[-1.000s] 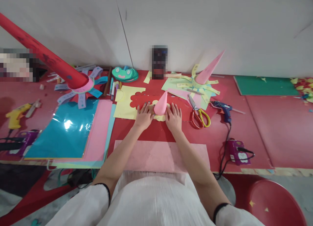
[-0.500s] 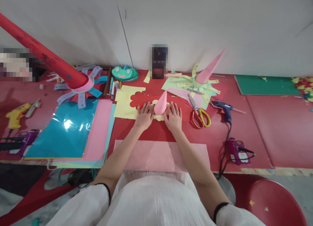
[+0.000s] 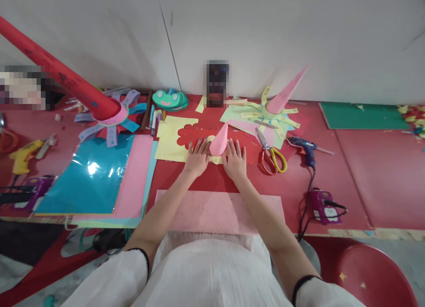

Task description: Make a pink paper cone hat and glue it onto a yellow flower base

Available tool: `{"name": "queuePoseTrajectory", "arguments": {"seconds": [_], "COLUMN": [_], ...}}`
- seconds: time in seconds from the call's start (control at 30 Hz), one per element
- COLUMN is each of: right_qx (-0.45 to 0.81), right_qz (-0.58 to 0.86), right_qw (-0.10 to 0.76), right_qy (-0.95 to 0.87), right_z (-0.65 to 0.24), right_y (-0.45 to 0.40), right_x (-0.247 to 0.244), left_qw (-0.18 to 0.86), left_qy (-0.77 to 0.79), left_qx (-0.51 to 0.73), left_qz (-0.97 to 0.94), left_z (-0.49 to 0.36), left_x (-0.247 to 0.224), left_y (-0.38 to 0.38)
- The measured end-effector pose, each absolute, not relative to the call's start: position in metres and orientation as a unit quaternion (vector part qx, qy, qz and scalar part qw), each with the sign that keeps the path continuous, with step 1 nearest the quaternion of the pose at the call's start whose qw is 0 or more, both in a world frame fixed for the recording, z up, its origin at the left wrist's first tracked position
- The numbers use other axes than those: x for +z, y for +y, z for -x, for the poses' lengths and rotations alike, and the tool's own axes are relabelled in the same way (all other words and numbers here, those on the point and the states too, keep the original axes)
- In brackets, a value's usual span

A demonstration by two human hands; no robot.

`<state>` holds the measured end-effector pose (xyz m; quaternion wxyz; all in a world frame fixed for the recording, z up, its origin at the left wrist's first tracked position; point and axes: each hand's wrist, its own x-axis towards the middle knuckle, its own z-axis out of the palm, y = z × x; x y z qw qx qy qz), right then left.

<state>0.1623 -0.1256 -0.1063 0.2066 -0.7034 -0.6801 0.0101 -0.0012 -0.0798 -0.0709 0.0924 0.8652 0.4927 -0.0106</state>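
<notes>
A small pink paper cone (image 3: 219, 141) stands, leaning slightly right, on a pale yellow scalloped paper piece (image 3: 217, 160). My left hand (image 3: 198, 159) lies flat on the left side of that piece, fingers stretched out. On the other side my right hand (image 3: 235, 160) rests the same way, its fingers extended. Beneath both is red paper (image 3: 195, 133) with a scalloped left end. Red-and-yellow-handled scissors (image 3: 272, 159) lie just right of my right hand. Pale yellow paper (image 3: 170, 143) is to the left.
A blue glue gun (image 3: 307, 150) trails a cord to a purple box (image 3: 325, 206). Plastic-wrapped blue sheets (image 3: 88, 178) lie left, below a tall red cone (image 3: 73, 83). A taller pink cone (image 3: 287, 92) stands back right. Pink paper (image 3: 212, 209) lies under my forearms.
My hands stay pressed flat beside the cone with barely any shift. At the far left edge, orange-handled scissors have come into view by the yellow glue gun.
</notes>
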Motion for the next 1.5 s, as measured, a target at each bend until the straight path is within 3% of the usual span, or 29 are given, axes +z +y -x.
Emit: {"name": "queuePoseTrajectory", "arguments": {"seconds": [0.67, 1.0, 1.5], "right_qx": [0.080, 0.104, 0.077], "right_qz": [0.699, 0.629, 0.625], "right_qw": [0.288, 0.195, 0.182], "right_qy": [-0.649, -0.746, -0.755], "right_z": [-0.185, -0.198, -0.197], "right_y": [-0.112, -0.079, -0.082], "right_x": [-0.104, -0.104, -0.105], "left_qw": [0.096, 0.099, 0.100], "left_qy": [0.486, 0.490, 0.491], "left_qx": [-0.014, -0.007, -0.007], "left_qz": [-0.868, -0.866, -0.866], "left_z": [0.004, 0.004, 0.003], "left_x": [-0.077, -0.076, -0.074], "left_y": [-0.080, -0.080, -0.080]}}
